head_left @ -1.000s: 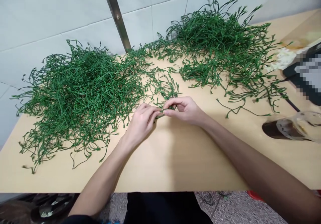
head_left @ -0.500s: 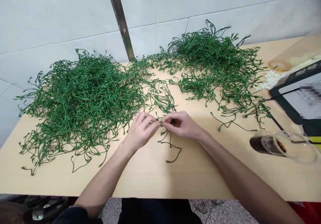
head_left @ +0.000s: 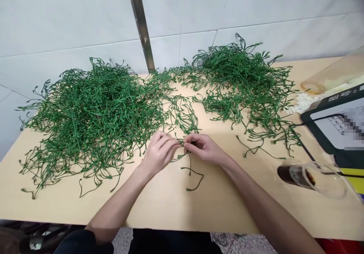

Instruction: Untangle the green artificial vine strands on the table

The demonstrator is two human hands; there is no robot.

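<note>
My left hand (head_left: 159,152) and my right hand (head_left: 203,148) meet over the middle of the pale wooden table (head_left: 176,204), fingertips pinched together on a thin green plastic stem (head_left: 191,170). The stem's loose branches hang and curl down onto the table below my hands. A big heap of the same green stems (head_left: 88,113) lies to the left, touching my left hand's side. A second heap (head_left: 244,83) lies at the back right.
A clear plastic cup of dark drink (head_left: 309,175) lies on its side at the right. A black-framed board (head_left: 335,123) and a clear bag of white bits (head_left: 330,81) sit at the far right. A metal strip (head_left: 141,22) runs up the tiled wall.
The view has tilted up, so my hands sit lower in the picture. A stem that was bunched between my fingers now hangs loose below them.
</note>
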